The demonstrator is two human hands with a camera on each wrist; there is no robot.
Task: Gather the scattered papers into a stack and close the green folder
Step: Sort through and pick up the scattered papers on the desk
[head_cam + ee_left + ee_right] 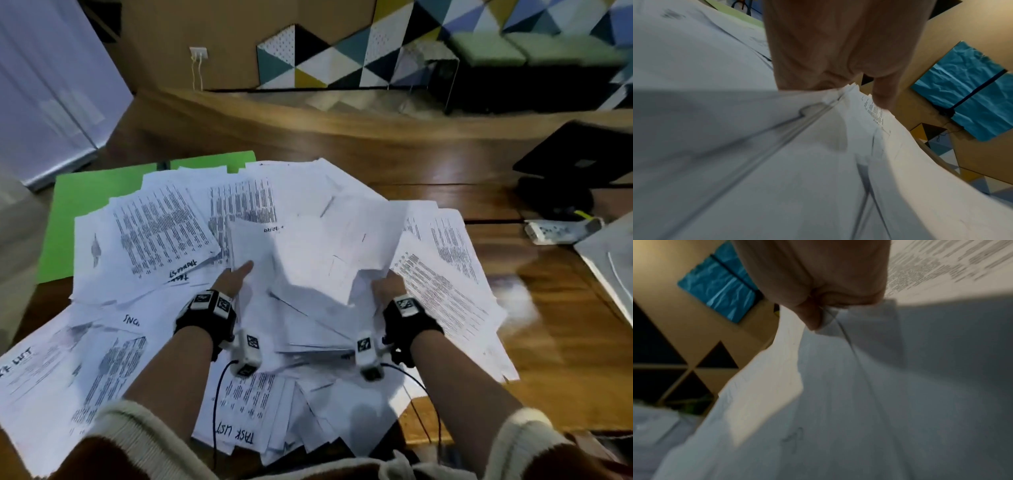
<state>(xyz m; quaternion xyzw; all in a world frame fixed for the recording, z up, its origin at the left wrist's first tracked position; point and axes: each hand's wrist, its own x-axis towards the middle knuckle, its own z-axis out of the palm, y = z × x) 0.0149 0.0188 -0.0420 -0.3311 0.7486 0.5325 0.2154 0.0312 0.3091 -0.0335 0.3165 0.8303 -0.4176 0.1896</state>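
Gathering has barely begun: left hand point(236, 274) and right hand point(387, 284) each grip a bundle of papers point(308, 267) raised mid-worktop point(479, 164); many sheets lie scattered, green folder point(78, 212) open beneath.

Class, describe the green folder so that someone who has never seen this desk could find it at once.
Start at the wooden table, then the sprawl of white papers covering it. At the pile's far left, the green folder lies open beneath them, the only bright green thing among white sheets.
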